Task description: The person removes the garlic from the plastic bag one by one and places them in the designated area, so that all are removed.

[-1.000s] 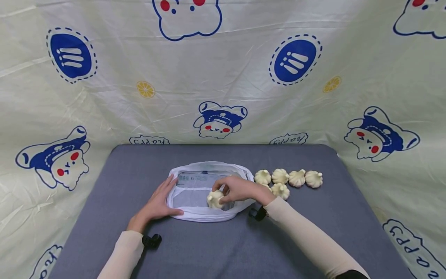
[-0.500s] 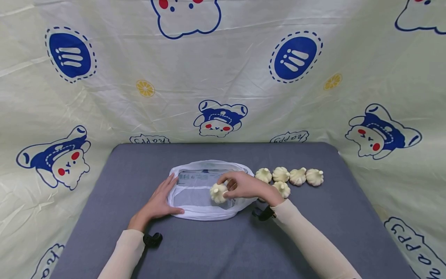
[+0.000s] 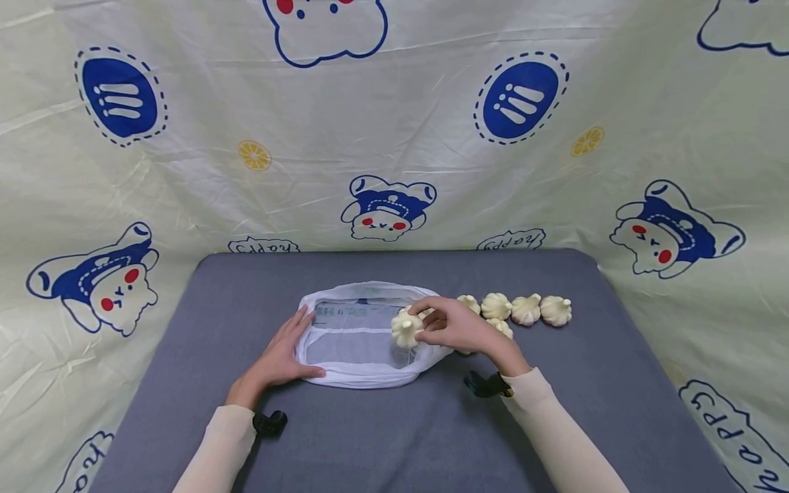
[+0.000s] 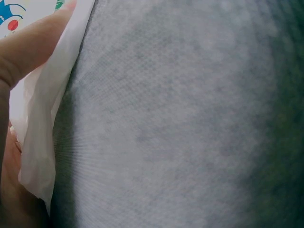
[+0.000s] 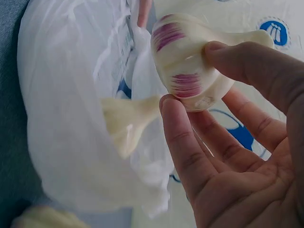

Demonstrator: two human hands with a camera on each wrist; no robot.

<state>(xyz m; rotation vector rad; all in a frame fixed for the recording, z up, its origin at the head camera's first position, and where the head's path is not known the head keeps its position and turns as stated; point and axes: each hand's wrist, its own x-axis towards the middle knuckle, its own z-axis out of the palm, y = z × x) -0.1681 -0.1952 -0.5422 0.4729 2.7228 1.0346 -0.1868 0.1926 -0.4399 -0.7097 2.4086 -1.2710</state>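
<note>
A white plastic bag [image 3: 360, 375] lies on the grey table with its mouth spread wide, printing visible inside. My left hand [image 3: 280, 352] rests at the bag's left end, its fingers and thumb straight and touching the rim. In the left wrist view the thumb [image 4: 35, 42] lies along the bag's edge. Above the bag's right part, my right hand [image 3: 459, 325] pinches a garlic bulb [image 3: 405, 330] between thumb and fingers. Purple streaks mark this garlic bulb [image 5: 178, 57] in the right wrist view. Another garlic bulb [image 5: 126, 123] shows there, partly covered by the bag.
Right of the bag, several garlic bulbs [image 3: 526, 310] stand in a row on the table [image 3: 382, 445]. One more garlic bulb [image 3: 501, 328] sits in front of them, partly behind the right hand. A patterned cloth [image 3: 394, 123] hangs behind and beside the table.
My right hand has risen and moved right with the garlic bulb, from low in the bag's middle to over its right part. The left hand stays in place at the rim.
</note>
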